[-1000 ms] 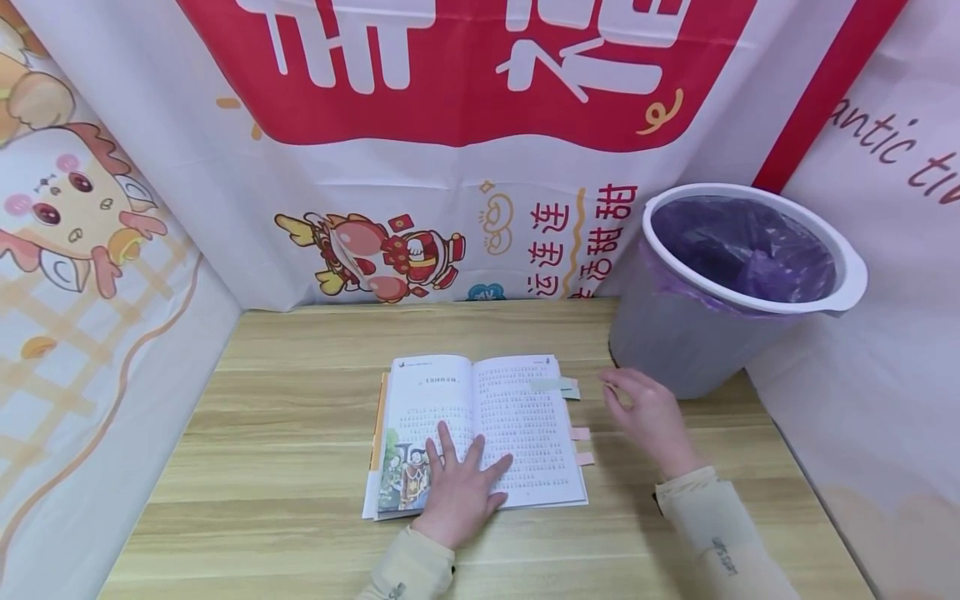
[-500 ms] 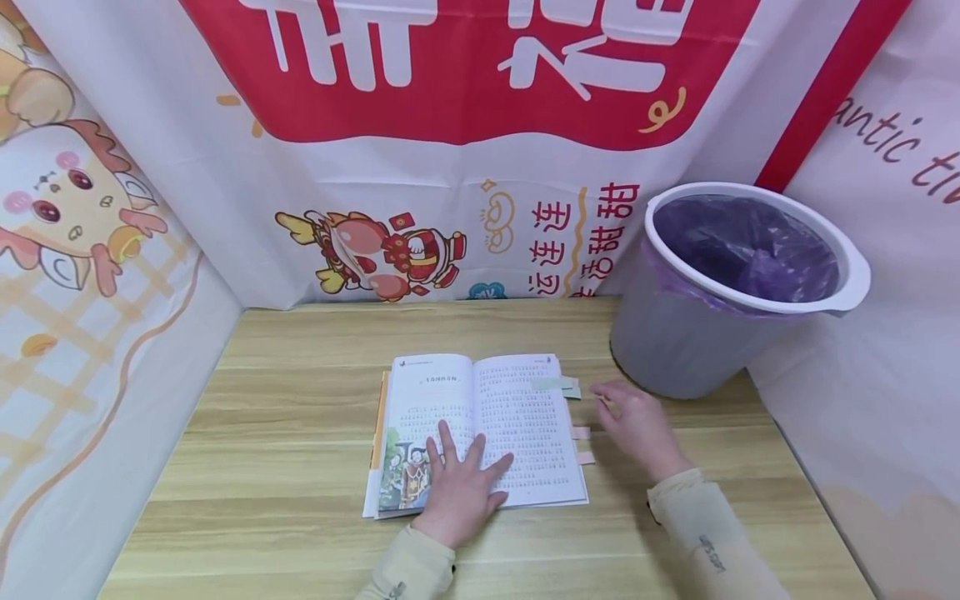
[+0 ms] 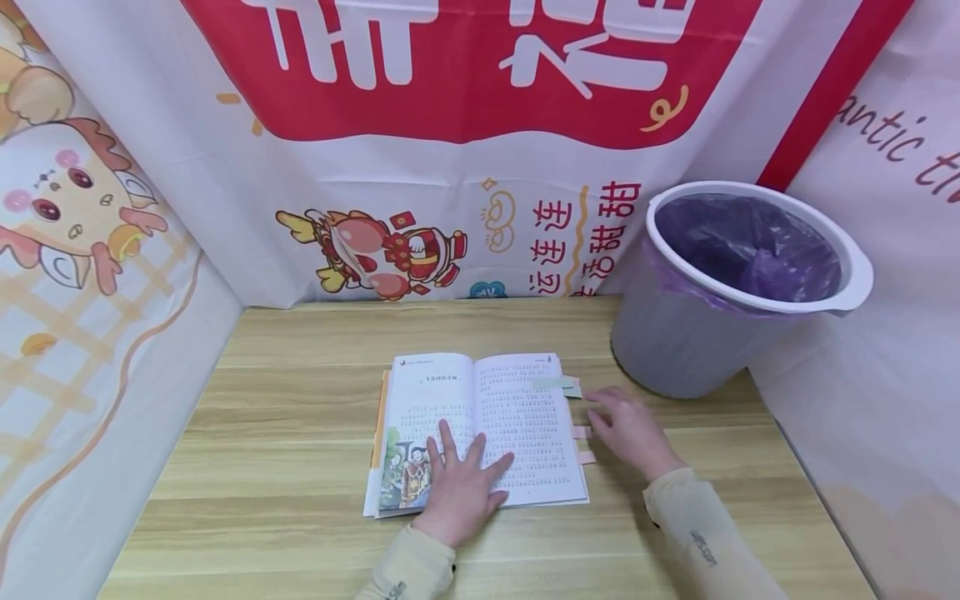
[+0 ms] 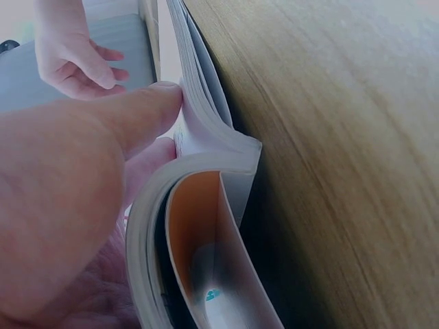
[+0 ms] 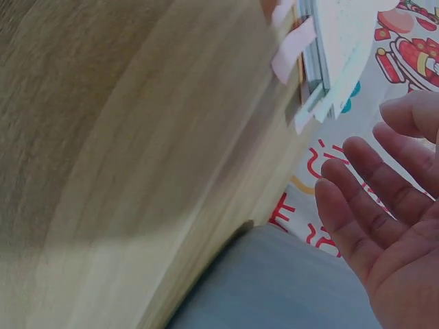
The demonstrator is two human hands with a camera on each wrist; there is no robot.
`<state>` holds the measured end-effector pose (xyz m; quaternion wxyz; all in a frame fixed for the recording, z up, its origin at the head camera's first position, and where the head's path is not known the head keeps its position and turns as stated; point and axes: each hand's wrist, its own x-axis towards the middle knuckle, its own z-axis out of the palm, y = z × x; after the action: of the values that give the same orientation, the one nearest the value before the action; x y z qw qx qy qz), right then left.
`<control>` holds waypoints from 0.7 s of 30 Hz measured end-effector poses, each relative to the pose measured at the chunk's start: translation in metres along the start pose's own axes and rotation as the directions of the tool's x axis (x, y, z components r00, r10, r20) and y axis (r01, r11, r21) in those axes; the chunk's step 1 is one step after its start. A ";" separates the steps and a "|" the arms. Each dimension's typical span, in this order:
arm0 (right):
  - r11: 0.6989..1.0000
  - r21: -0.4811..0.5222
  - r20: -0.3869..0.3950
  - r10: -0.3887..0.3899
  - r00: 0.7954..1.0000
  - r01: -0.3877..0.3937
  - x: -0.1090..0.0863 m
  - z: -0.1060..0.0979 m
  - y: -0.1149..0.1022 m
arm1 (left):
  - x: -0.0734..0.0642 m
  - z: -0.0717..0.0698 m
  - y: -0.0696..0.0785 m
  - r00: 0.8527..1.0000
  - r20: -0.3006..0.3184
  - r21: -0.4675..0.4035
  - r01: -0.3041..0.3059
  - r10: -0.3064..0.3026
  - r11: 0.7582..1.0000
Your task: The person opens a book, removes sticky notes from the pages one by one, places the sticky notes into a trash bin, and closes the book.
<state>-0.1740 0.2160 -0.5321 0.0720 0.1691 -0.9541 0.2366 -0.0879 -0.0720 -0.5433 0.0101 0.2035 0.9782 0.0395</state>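
Observation:
An open book point(image 3: 517, 417) lies on the wooden table point(image 3: 285, 433), with a drawing on its left page. My left hand point(image 3: 460, 492) rests across both pages near the lower middle, fingers spread. Pale green tabs point(image 3: 572, 388) stick out from the right edge near the top, and pink tabs point(image 3: 582, 432) lower down. My right hand point(image 3: 632, 432) hovers just right of these tabs, fingertips near the green ones. In the right wrist view its fingers point(image 5: 367, 199) are loosely bent and apart, with nothing visible between them. In the left wrist view, the thumb point(image 4: 147, 110) lies against the pages.
A grey bin point(image 3: 675, 342) with a purple liner point(image 3: 780, 271) stands at the back right, close behind my right hand. Printed cloth point(image 3: 420, 167) hangs along the back, with more on both sides. An orange cover edge point(image 3: 379, 425) shows left of the book.
My right hand has moved left and slightly down toward the tabs, and its pinched thumb and index finger have come apart. My left hand and the book have stayed in place.

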 end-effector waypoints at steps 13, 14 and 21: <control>0.999 -0.046 0.027 0.004 1.000 -0.003 0.012 0.013 0.005 | 0.000 0.000 -0.001 1.000 -0.006 -0.006 -0.001 0.001 1.000; 0.999 -0.052 0.032 0.007 0.999 -0.006 0.013 0.014 0.006 | 0.000 0.000 -0.001 1.000 -0.006 -0.007 -0.002 0.002 1.000; 0.995 -0.089 0.058 -0.029 0.998 0.034 0.030 0.022 0.008 | 0.000 0.001 -0.001 1.000 -0.003 -0.015 0.000 0.000 1.000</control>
<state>-0.2062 0.2041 -0.5480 0.0564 0.1876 -0.9626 0.1873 -0.0885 -0.0730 -0.5447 0.0103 0.2036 0.9779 0.0470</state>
